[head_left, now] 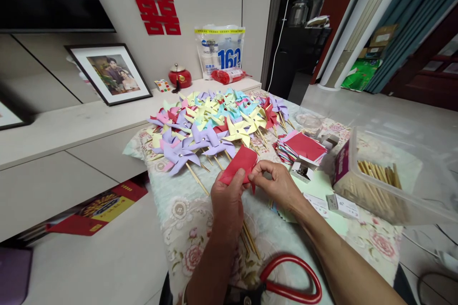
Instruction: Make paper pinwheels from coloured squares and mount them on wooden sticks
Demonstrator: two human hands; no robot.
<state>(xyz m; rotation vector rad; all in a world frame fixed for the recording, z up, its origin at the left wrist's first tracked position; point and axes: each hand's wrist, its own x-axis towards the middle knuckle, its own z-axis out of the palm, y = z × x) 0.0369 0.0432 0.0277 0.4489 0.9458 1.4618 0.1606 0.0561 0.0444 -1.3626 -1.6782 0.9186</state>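
A piece of red paper (239,164), folded or curled, is held up over the table's front half. My left hand (231,195) grips it from below, with the thumb pressed on its face. At its right edge, the thumb and forefinger of my right hand (274,182) are pinched on a corner of the same paper. Just beyond lies a pile of paper pinwheels (214,140) on sticks, in purple, yellow, blue, pink and red. Several loose wooden sticks (250,239) lie under my left wrist. Red-handled scissors (293,279) rest near the front edge, partly hidden by my left forearm.
On the right, a clear plastic box (372,195) holds wooden sticks. Stacked red paper squares (306,147) lie beside a small open box of metal bits (302,169). Small white boxes (342,206) sit near my right forearm. A flowered cloth (193,252) covers the table; a cabinet (71,128) borders its left.
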